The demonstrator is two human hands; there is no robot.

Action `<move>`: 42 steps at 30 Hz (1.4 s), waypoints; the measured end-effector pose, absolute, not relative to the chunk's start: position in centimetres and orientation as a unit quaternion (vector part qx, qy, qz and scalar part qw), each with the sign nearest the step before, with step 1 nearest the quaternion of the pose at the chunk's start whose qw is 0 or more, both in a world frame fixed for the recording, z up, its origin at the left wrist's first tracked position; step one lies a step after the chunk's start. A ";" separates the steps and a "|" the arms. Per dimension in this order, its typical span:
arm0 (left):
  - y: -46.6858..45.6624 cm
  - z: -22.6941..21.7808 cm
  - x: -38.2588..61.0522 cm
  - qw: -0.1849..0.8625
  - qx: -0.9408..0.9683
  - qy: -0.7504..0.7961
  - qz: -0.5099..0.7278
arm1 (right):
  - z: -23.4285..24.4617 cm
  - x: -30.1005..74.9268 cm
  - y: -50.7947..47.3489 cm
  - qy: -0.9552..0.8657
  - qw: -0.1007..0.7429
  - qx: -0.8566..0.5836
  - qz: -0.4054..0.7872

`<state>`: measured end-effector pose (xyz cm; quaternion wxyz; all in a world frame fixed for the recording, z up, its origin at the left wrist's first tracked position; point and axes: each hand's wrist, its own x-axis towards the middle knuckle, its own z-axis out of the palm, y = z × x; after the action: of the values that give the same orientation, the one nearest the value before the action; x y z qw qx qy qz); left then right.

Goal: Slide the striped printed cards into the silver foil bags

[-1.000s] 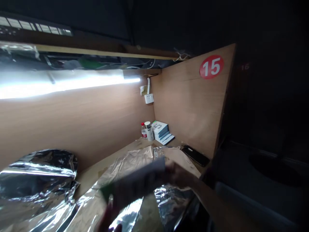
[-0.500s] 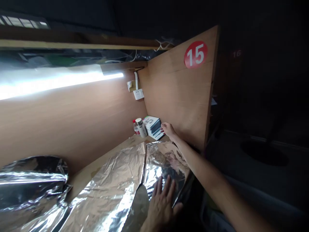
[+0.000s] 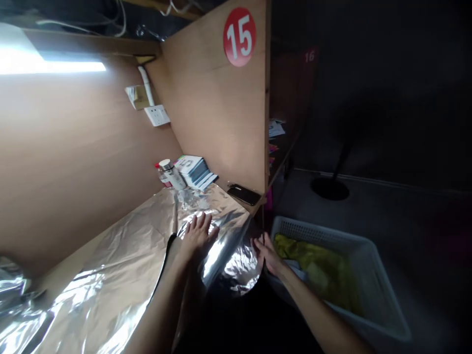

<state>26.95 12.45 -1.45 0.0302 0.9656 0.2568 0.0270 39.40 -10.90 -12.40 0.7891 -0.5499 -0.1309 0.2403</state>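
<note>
A shiny silver foil sheet [image 3: 114,265] lies spread over the wooden table, with a dark-edged slit running along it. My left hand [image 3: 199,233] rests on the sheet, palm down, fingers stretched and apart. At the table's right corner, my right hand [image 3: 269,253] has its fingers closed at the sheet's hanging edge, which curls over the side. Its fingertips are partly hidden. Just beyond both hands lies a black phone [image 3: 244,194] by the partition.
A stack of booklets [image 3: 193,169], a silver-capped bottle [image 3: 173,176] and a red-capped bottle [image 3: 164,177] stand in the back corner. The partition [image 3: 217,103] bears a red 15. A grey basket [image 3: 385,290] holding yellow-green fabric sits low on the right. More foil [image 3: 18,314] lies left.
My view has turned right and down. My right hand has come back from beside the booklets to the sheet's right edge. The phone and basket now show. My left hand remains on the sheet.
</note>
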 end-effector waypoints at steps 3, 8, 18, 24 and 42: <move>13.2 -0.1 27.7 0.030 0.965 0.260 0.028 | -12.3 39.7 -12.2 -0.140 0.789 -0.538 0.261; 7.6 2.6 27.7 0.042 0.980 0.187 0.044 | -9.3 41.7 -14.4 -0.185 0.782 -0.522 0.287; -4.2 3.1 22.9 0.239 0.966 0.084 -0.051 | -5.7 41.4 -14.2 -0.246 0.689 -0.616 0.290; 0.7 3.4 25.3 0.366 0.913 0.178 -0.018 | -4.7 41.3 -13.5 -0.245 0.654 -0.671 0.250; 17.5 5.8 30.4 0.423 0.868 0.244 0.089 | 1.8 45.9 -6.0 -0.513 0.367 -0.776 -0.013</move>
<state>30.39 17.50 5.78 0.4234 0.8680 0.2438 0.0888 45.88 -5.97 1.85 0.3671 -0.7755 -0.5134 -0.0128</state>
